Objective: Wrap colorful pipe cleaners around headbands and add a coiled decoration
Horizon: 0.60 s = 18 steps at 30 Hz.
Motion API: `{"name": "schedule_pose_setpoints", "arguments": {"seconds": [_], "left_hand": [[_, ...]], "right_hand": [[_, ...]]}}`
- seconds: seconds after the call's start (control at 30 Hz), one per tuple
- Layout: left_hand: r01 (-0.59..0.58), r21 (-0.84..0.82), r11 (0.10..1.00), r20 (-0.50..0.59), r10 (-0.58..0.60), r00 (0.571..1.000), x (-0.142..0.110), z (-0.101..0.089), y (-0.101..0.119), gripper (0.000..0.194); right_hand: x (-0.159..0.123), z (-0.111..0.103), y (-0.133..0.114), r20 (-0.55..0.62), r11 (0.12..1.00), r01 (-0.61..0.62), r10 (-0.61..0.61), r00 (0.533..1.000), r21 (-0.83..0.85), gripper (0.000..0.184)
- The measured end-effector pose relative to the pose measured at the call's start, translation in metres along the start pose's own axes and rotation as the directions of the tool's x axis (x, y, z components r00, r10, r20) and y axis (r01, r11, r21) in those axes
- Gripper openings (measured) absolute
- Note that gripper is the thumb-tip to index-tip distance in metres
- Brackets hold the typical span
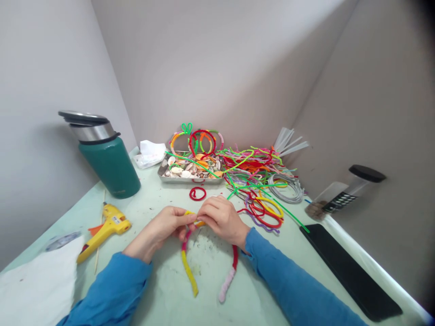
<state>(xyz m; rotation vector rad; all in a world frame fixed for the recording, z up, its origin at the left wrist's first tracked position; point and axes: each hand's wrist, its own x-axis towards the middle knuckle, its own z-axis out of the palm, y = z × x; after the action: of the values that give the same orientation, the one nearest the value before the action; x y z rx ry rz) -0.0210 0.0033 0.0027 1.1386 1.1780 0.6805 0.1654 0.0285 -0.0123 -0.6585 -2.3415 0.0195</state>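
- Headband [187,267], lower centre of frame: wrapping seems in hand.
- Left hand [165,228] pinches yellow strip [189,213]; right hand [220,218] curls over (its grip, I can't tell).
- Next turn likely needs steady tension.

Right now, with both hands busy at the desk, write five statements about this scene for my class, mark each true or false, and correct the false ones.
1. The left hand and right hand both touch the fuzzy headband. True.
2. The headband's right end is yellow. False: it is pale pink.
3. Shells lie in a metal tray. True.
4. The green bottle stands right of the tray. False: the green bottle stands left.
5. The glue gun is yellow. True.
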Motion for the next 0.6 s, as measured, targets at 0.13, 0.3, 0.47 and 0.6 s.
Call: {"name": "schedule_pose_setpoints", "arguments": {"seconds": [0.13, 0.3, 0.47, 0.6], "left_hand": [[0.013, -0.028, 1.0, 0.117, -0.009, 0.993, -0.0011, -0.001, -0.0023, 0.033], [-0.002, -0.037, 0.999, 0.093, 0.005, 0.996, -0.0007, -0.001, -0.0031, 0.031], [-0.01, -0.015, 1.0, 0.071, 0.011, 0.997, 0.0022, -0.0006, -0.0029, 0.029], [-0.001, -0.012, 1.0, 0.091, 0.002, 0.996, 0.0018, 0.0017, -0.0017, 0.028]], "right_hand": [[0.0009, -0.0035, 0.0008, -0.003, 0.998, 0.049, -0.049, 0.999, -0.027, 0.017], [0.0002, -0.0066, 0.0042, 0.0, 0.998, 0.029, -0.029, 1.0, -0.055, 0.019], [0.0004, -0.0072, 0.0054, 0.005, 1.0, 0.01, -0.01, 1.0, -0.01, 0.016], [0.0007, -0.0061, 0.0031, -0.001, 1.0, -0.01, 0.01, 1.0, -0.023, 0.017]]}}
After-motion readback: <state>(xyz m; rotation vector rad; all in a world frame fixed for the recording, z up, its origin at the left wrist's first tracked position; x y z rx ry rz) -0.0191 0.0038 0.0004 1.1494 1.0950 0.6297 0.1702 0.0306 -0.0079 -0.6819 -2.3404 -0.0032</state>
